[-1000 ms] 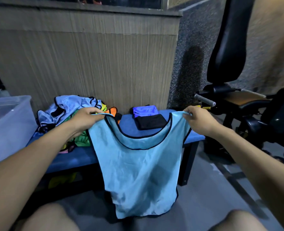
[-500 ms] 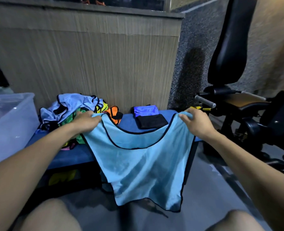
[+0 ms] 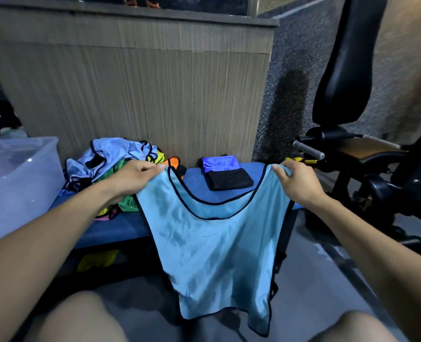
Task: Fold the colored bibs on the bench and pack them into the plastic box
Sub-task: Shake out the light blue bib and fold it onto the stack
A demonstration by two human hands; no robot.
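Note:
A light blue bib point(image 3: 216, 250) with black trim hangs spread out in front of the blue bench point(image 3: 120, 228). My left hand point(image 3: 133, 177) pinches its left shoulder strap and my right hand point(image 3: 297, 183) pinches its right strap. The bib's lower edge dangles near my knees. A heap of unfolded bibs point(image 3: 113, 161), pale blue, green, yellow and orange, lies on the bench's left part. Two folded bibs, a blue one point(image 3: 220, 162) and a black one point(image 3: 230, 178), sit at the bench's back right. The clear plastic box point(image 3: 19, 183) stands at the left end.
A wood-grain wall panel point(image 3: 135, 90) rises behind the bench. A black exercise machine point(image 3: 347, 70) with a padded seat and handles fills the right side. Something yellow point(image 3: 97, 259) lies under the bench. The floor is grey concrete.
Both hands have kept their grip on the straps. The bib's lower part has swung back from the right and now hangs straighter, while the hands have shifted slightly.

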